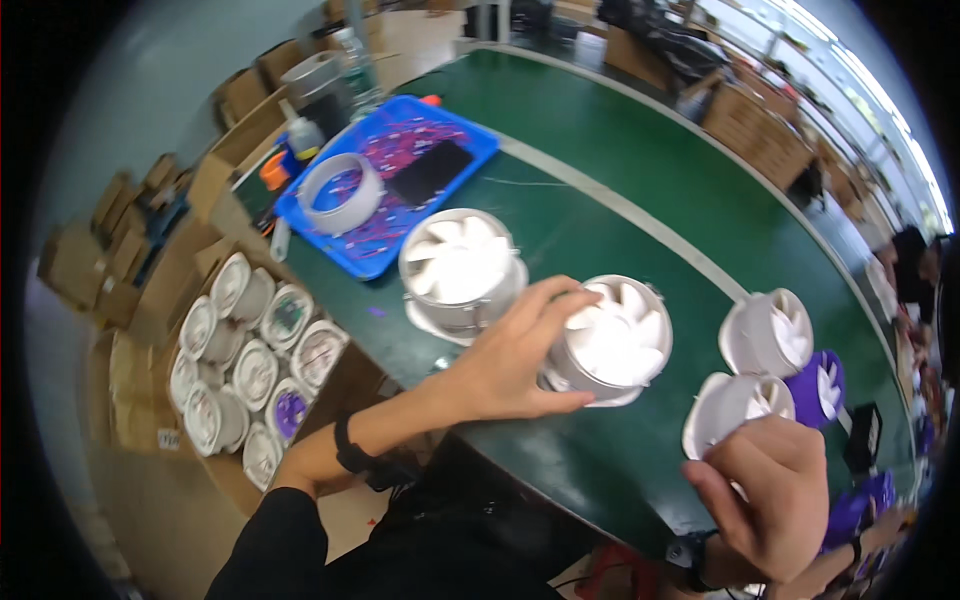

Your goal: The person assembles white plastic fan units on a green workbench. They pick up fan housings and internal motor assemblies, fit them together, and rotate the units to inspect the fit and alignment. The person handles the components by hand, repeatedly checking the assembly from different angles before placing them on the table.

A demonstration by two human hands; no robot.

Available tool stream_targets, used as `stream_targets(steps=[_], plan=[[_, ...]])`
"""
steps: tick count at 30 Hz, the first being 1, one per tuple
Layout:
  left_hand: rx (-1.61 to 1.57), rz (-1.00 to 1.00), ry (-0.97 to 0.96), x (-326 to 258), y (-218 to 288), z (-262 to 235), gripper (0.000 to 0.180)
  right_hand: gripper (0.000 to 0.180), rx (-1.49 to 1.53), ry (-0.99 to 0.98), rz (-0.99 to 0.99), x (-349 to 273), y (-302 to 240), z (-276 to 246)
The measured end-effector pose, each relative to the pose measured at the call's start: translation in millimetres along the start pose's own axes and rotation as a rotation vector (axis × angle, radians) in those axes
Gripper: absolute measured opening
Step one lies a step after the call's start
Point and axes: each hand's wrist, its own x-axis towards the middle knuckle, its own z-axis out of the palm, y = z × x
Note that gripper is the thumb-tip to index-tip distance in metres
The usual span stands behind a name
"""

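Observation:
My left hand [515,355] is closed around the left side of a white round fan [612,335], which stands on the green table with its blades facing up. Fingers lie on its upper rim and the thumb is low at its front. Just left of that hand stands another white fan [458,265], also blades up. My right hand [768,495] is curled into a fist near the table's front edge; whatever it may hold is hidden. Right behind it a white fan [715,410] lies tipped on its side, partly covered. One more tipped white fan [765,335] sits beyond that.
A blue tray [370,265] holds pink and purple wires, a white ring [340,195] and a black pad [430,172]. At left, a cardboard box [330,400] is full of fans. A purple fan [826,390] lies at right. Another person's hand [885,530] shows at the lower right.

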Motion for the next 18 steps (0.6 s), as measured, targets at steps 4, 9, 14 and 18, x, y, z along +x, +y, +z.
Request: stream_targets(steps=[4,9,14,18], plan=[[0.145,0.056,-0.077,35.4,3.6,13.6,0.106,0.021,0.027,-0.05,-0.019,-0.2,10.7,-18.2],[0.346,0.05,-0.318,86.2,6.6,20.6,0.11,0.028,-0.001,0.133,0.129,-7.2,31.3,-7.6],[0.127,-0.027,-0.28,121.7,12.1,47.2,0.109,0.014,0.09,0.23,0.062,-13.9,41.3,-20.2],[-0.192,-0.093,-0.165,144.0,22.1,34.1,0.112,0.015,-0.001,0.368,0.025,-10.8,56.4,-24.9]])
